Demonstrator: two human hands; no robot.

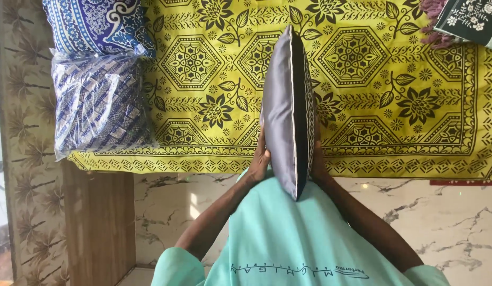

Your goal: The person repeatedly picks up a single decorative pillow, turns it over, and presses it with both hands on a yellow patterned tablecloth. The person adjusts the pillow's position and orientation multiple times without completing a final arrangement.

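Grey cushion [288,111] stands edge-on between both hands' grip.

A single head-worn camera looks steeply down from close above onto the yellow black-patterned bedspread [362,79], with the marble-patterned floor [447,222] beneath the bedspread's near edge.

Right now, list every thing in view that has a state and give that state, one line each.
grey cushion: held up on edge between both hands, zip side toward the camera, closed as far as can be seen.
left hand: pressed flat on the cushion's left face.
right hand: pressed on its right face, mostly hidden.
yellow patterned sheet: spread flat.
plastic-wrapped blue fabric pack: lying on the sheet's left edge, wrapped.
blue patterned pillow: lying above the pack.
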